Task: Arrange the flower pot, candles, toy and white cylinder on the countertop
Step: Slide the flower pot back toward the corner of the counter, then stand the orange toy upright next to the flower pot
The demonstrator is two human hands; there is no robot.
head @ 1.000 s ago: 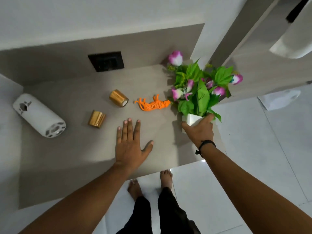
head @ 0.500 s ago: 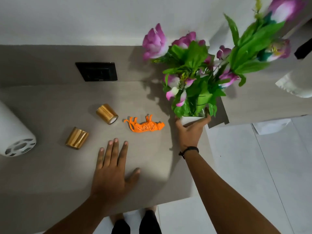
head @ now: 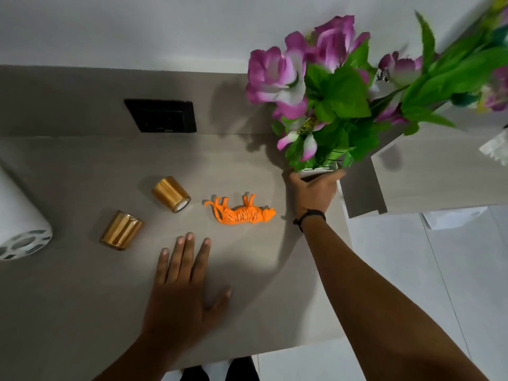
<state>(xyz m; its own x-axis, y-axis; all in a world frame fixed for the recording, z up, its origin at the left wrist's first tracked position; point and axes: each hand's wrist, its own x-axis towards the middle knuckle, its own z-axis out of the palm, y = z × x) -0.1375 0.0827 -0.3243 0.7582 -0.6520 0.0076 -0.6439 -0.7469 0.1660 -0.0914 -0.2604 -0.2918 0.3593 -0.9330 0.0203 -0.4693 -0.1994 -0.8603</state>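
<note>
My right hand (head: 312, 192) grips the white flower pot (head: 320, 170) at the countertop's right side; its pink flowers and green leaves rise toward the camera and hide most of the pot. An orange toy tiger (head: 243, 211) lies on its side just left of that hand. Two gold candles (head: 170, 193) (head: 121, 229) lie tipped over further left. The white cylinder (head: 19, 229) lies on its side at the left edge, partly cut off. My left hand (head: 182, 287) rests flat on the countertop (head: 82, 298), fingers spread, holding nothing.
A black wall socket (head: 160, 116) sits on the back panel above the candles. A grey cabinet side (head: 428, 182) stands right of the pot. White floor tiles (head: 453, 270) lie beyond the counter's right and front edges.
The flower pot, held in my right hand, has shifted toward the back right, and the flowers loom closer to the camera. My left hand stays flat on the countertop.
</note>
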